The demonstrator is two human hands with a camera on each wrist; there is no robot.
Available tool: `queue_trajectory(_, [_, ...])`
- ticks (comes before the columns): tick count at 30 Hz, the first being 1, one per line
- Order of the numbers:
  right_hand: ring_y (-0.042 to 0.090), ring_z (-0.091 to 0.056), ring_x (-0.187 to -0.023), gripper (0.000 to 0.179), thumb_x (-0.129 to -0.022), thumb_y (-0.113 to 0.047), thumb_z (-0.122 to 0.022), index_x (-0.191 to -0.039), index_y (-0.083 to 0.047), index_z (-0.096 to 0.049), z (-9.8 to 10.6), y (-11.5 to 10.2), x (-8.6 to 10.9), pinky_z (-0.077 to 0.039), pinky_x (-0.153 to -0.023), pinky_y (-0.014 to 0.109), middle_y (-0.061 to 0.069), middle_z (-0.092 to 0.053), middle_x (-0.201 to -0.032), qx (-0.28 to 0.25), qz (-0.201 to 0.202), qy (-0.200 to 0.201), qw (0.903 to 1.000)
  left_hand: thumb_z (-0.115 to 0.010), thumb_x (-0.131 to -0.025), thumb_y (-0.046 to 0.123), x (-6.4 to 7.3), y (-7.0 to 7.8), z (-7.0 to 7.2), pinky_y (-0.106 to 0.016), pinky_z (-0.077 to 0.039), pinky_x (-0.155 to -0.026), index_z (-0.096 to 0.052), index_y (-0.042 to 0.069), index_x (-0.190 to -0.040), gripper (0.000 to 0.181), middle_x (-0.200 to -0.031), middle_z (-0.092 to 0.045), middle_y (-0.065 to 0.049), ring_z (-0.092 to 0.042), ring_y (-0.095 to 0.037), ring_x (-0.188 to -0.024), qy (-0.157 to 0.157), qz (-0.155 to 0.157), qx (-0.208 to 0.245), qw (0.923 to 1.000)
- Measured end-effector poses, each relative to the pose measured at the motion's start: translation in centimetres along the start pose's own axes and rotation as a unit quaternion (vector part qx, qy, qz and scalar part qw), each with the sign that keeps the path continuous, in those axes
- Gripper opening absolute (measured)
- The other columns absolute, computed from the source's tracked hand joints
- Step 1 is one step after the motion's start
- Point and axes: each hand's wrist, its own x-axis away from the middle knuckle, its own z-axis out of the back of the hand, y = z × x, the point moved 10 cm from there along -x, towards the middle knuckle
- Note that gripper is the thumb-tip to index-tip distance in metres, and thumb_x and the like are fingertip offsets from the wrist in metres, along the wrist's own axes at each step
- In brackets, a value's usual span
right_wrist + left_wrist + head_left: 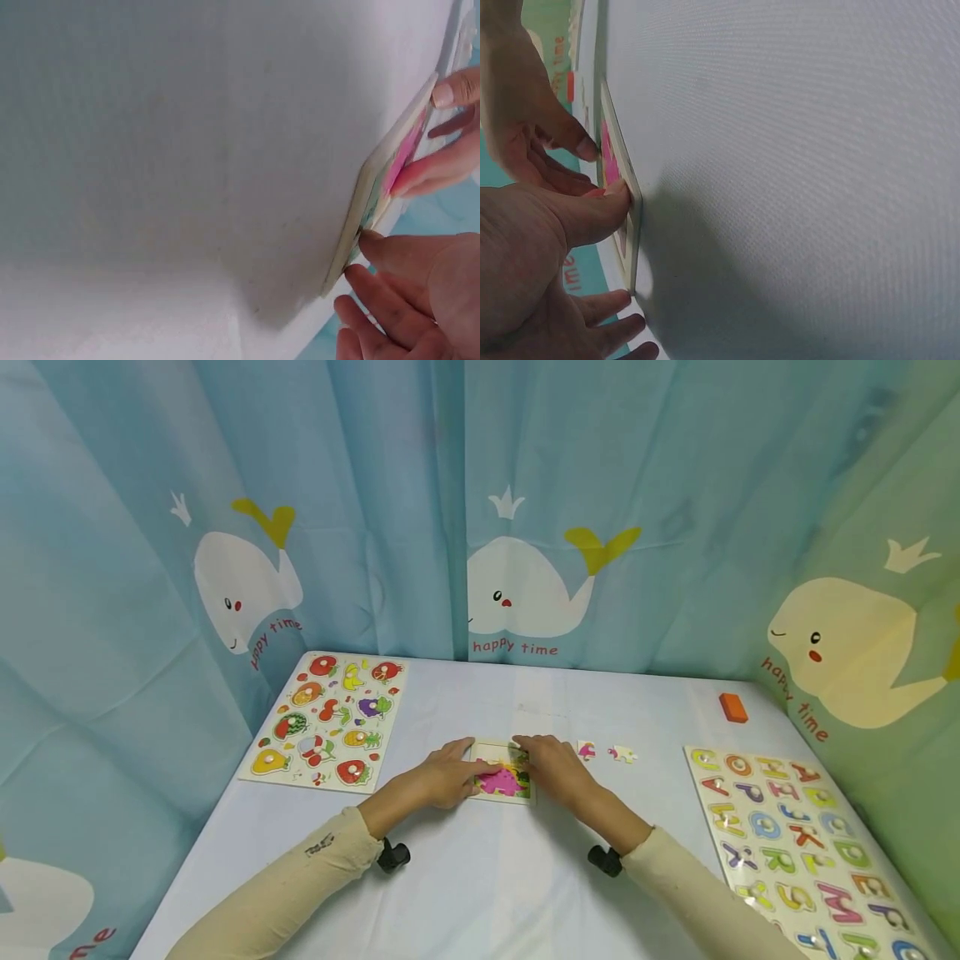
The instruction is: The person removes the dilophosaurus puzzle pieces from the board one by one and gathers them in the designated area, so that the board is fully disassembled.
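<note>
The puzzle tray (pixel 489 750) lies flat near the middle of the tabletop (pixel 450 893), between the two hands. Its pink dinosaur picture is partly covered by the fingers, and a pale part shows at the far side. The left hand (pixel 450 774) has a wide grip: the thumb lies straight over the picture, the other fingers are at the left edge. The right hand (pixel 553 766) has a narrower grip at the right edge, thumb and forefinger close together; whether a piece is pinched there, I cannot tell.

The tray looks like thin wood, so I judge it light and stiff, and easily pushed aside. It is best to hold it by the rim. Two loose pieces (pixel 587 750) (pixel 623 754) lie on its right, well within reach. They are probably light too, perhaps slippery on the printed face; better to take them by the sides, sparing the narrow tabs.
</note>
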Motion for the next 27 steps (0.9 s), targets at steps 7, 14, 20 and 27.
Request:
queue_trajectory(7, [0.039,-0.067,-0.122,0.045,-0.096,-0.006,-0.077,-0.139,0.0,-0.066,0.4,-0.6,-0.1,-0.054,-0.101,0.059,0.017,-0.075,-0.124,-0.001,0.001,0.01,1.0,-0.059,-0.109,0.026,0.1,0.1,0.1,-0.057,-0.03,-0.125,-0.052,0.036,-0.157,0.05,-0.172,-0.023,-0.021,-0.024,-0.039,-0.159,-0.001,0.004,-0.005,1.0])
queue_trajectory(14, [0.037,-0.063,-0.122,0.041,-0.095,-0.008,-0.078,-0.135,-0.003,-0.068,0.1,-0.3,-0.7,-0.05,-0.093,0.056,0.014,-0.073,-0.121,-0.015,-0.006,-0.026,0.9995,-0.058,-0.109,0.026,0.1,0.0,0.0,-0.055,-0.028,-0.127,-0.05,0.038,-0.158,0.051,-0.173,-0.021,-0.021,-0.021,-0.037,-0.16,-0.008,0.011,0.008,0.9999])
queue_trajectory(20, [0.035,-0.059,-0.123,0.039,-0.098,-0.007,-0.074,-0.136,-0.01,-0.065,-0.3,-0.1,-1.0,-0.045,-0.096,0.058,0.012,-0.066,-0.122,-0.02,-0.024,-0.082,0.9962,-0.059,-0.109,0.026,0.1,0.1,-0.1,-0.055,-0.029,-0.126,-0.051,0.038,-0.157,0.051,-0.172,-0.022,-0.02,-0.023,-0.037,-0.16,-0.006,0.014,0.008,0.9999])
queue_trajectory(27, [0.037,-0.053,-0.124,0.041,-0.099,-0.008,-0.073,-0.138,-0.01,-0.062,-0.3,-0.2,-1.4,-0.044,-0.093,0.055,0.015,-0.059,-0.126,-0.021,-0.011,-0.11,0.9936,-0.059,-0.109,0.026,0.1,0.2,0.1,-0.056,-0.03,-0.126,-0.051,0.038,-0.158,0.051,-0.172,-0.023,-0.02,-0.024,-0.038,-0.159,-0.002,0.013,0.003,0.9999])
